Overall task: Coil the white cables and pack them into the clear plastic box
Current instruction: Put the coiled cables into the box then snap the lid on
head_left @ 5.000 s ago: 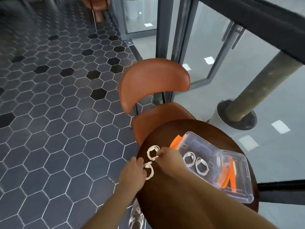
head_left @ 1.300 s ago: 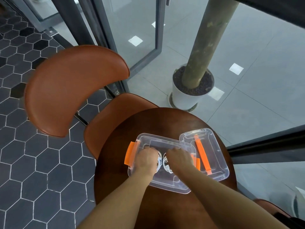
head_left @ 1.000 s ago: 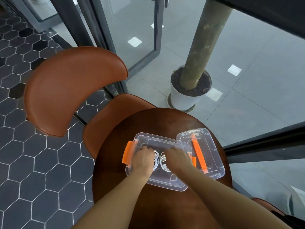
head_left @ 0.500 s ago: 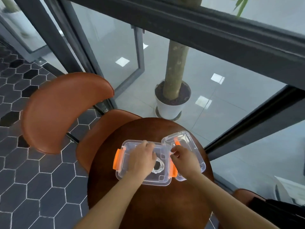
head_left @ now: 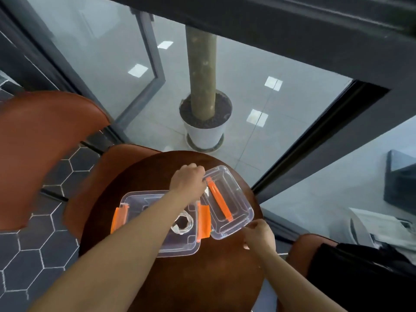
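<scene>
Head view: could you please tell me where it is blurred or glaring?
Head view: motion blur smears the orange chair at left; head view: the clear plastic box and its lid look sharp; head view: bright square reflections sit on the glossy floor.

Single view, head-worn, wide-angle. We look forward and steeply down from above the near edge of the table [head_left: 202,278], close enough that both forearms enter from the bottom of the frame.

- Centre: the box [head_left: 144,203] and lid [head_left: 238,199], with the left hand [head_left: 188,183] and right hand [head_left: 261,236] at the lid.
- Top: we face the pot [head_left: 204,134] on the floor beyond the table's far edge, and a dark beam [head_left: 292,30] overhead.
- Left margin: the chair [head_left: 45,143], blurred.
</scene>
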Available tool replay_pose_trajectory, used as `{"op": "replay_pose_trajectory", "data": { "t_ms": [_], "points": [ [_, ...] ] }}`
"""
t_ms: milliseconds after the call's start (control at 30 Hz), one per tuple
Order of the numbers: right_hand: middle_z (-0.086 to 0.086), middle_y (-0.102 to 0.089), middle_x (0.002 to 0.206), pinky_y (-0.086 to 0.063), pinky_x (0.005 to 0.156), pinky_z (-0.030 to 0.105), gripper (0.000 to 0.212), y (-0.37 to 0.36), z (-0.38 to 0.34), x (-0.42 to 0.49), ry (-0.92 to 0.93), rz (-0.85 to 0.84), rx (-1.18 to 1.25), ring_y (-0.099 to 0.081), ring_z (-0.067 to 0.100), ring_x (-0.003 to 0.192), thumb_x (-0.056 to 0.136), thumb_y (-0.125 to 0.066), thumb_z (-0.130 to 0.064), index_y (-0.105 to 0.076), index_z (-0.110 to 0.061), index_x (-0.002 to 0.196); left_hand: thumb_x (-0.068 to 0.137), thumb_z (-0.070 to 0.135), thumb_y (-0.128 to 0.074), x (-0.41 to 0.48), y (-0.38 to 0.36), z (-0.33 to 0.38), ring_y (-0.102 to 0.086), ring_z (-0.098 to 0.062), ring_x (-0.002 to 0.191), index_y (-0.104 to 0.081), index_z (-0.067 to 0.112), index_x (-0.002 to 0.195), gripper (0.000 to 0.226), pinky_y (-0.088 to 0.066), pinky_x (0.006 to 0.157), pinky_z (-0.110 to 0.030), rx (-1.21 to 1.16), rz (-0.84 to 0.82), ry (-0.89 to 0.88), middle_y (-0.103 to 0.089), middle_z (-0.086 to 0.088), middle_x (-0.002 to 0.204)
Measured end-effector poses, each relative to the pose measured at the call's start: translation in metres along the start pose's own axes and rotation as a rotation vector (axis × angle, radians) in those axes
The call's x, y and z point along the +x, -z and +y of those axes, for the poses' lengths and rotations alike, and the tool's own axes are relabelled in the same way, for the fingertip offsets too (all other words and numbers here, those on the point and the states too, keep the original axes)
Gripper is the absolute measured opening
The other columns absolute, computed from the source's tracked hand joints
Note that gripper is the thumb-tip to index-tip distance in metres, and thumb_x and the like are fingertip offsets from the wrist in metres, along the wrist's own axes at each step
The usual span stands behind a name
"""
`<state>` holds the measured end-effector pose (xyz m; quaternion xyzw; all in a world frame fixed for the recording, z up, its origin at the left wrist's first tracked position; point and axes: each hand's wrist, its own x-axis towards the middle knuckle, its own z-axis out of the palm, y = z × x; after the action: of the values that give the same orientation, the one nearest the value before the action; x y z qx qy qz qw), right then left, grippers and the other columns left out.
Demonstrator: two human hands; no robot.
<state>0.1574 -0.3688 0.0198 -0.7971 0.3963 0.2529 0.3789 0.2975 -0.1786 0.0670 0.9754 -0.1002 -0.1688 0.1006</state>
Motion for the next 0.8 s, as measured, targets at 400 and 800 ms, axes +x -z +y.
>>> {"op": "replay_pose_trajectory", "data": {
  "t_ms": [400, 800],
  "points": [
    [0.006, -0.07, 0.054, -0.06, 0.068, 0.039, 0.022, -0.04, -0.002, 0.033, -0.189, 0.028, 0.223, -0.073, 0.025, 0.056, 0.087, -0.062, -0.027, -0.068, -0.006, 0.086, 0.099, 0.029, -0.057, 0.076, -0.042, -0.005, -0.064, -0.036, 0.108, -0.056, 0.002, 0.123, 0.036, -0.046, 0.073, -0.037, 0.051, -0.308, 0.088, -0.063, -0.019, 0.123],
    [0.007, -0.071, 0.075, -0.05, 0.052, 0.029, 0.03, -0.029, -0.022, 0.041, -0.171, 0.127, 0.447, -0.067, 0.022, 0.063, 0.072, -0.072, -0.03, -0.066, -0.007, 0.091, 0.099, 0.034, -0.053, 0.077, -0.041, -0.028, -0.065, -0.032, 0.097, -0.068, 0.009, 0.096, 0.029, -0.056, 0.083, -0.044, -0.244, -0.249, 0.249, -0.066, -0.017, 0.114]
  ]
}}
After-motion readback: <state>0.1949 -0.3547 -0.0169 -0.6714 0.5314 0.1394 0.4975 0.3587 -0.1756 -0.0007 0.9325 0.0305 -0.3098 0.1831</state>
